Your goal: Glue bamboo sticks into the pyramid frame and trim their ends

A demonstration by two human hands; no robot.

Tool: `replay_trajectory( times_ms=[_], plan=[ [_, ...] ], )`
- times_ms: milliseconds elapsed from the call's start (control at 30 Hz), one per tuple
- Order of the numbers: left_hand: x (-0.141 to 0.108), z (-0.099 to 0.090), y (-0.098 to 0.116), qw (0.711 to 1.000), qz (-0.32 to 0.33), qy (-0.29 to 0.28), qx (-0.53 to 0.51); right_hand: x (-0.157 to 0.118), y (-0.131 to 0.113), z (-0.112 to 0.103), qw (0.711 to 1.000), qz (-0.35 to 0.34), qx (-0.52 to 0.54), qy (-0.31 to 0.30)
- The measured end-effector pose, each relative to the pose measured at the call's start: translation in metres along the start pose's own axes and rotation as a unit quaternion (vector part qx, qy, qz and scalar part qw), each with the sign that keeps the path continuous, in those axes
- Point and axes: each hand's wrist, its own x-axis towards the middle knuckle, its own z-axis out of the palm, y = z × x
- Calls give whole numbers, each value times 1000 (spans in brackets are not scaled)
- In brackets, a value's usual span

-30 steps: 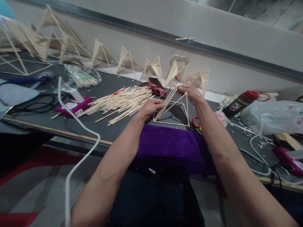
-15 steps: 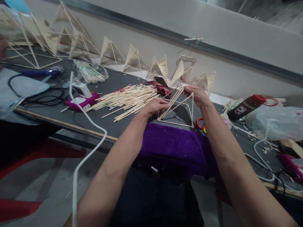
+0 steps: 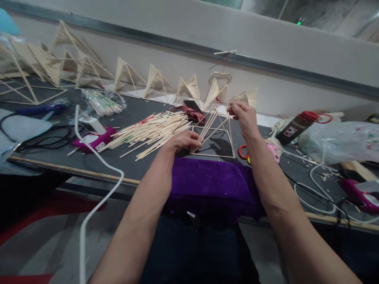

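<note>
A small frame of thin wooden sticks (image 3: 213, 155) stands near the front edge of the table, with slanting sticks fanned along its left side. My left hand (image 3: 187, 140) is closed in a pinch on a wooden stick (image 3: 206, 132) at the frame's lower left. At the upper right of the frame, my right hand (image 3: 243, 115) has its fingertips pinched together; what they hold, if anything, cannot be made out. Loose wooden sticks (image 3: 156, 128) lie in a pile left of the frame. Scissors with a red-orange handle (image 3: 243, 152) lie beside my right forearm.
Finished stick models (image 3: 189, 88) line the wall. A purple cloth (image 3: 207, 179) covers the table edge before me. Left are a magenta power strip (image 3: 94, 139), a white cable (image 3: 114, 152) and a blue glue gun (image 3: 41, 109). A dark bottle (image 3: 294, 128) lies tilted at right by a plastic bag (image 3: 349, 142).
My right hand has moved away from the upper ends of the slanting sticks to the frame's right side. My left hand has slid slightly lower on the stick. The camera view has shifted.
</note>
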Motion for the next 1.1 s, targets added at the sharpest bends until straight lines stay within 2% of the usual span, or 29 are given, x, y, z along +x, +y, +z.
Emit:
replay_trajectory(
  times_ms=[200,267,367,433,500,533,600,667,733,833,900,967,1033,1100],
  plan=[
    [-4,-2,4,1000,3,2,-3,-7,-6,0,998,-55,-3,20],
    [-4,-5,6,999,26,39,-16,-17,-17,-3,995,-87,-5,57],
    [-3,-9,8,985,62,146,-65,-44,-36,-9,989,-117,-22,92],
    [0,-10,8,971,81,204,-94,-68,-41,-10,993,-97,-67,25],
    [2,-9,8,965,91,227,-98,-90,-37,-7,982,-31,-131,-129],
    [2,-7,8,965,94,225,-94,-98,-31,-4,971,8,-162,-175],
    [2,-3,8,970,103,206,-81,-107,-16,7,954,88,-187,-218],
    [1,0,10,976,107,179,-65,-105,-1,22,948,165,-154,-226],
    [-1,2,11,982,100,153,-44,-95,8,37,949,204,-110,-214],
    [-4,2,14,989,87,121,-9,-75,10,54,952,166,-137,-217],
    [-7,1,14,991,88,97,9,-68,6,56,934,119,-217,-259],
    [-10,2,13,994,89,58,19,-73,-2,51,904,88,-293,-299],
    [-11,5,11,994,97,43,21,-87,-11,39,888,45,-325,-323],
    [-9,9,9,994,99,45,23,-107,-22,24,886,49,-269,-374]
  ],
)
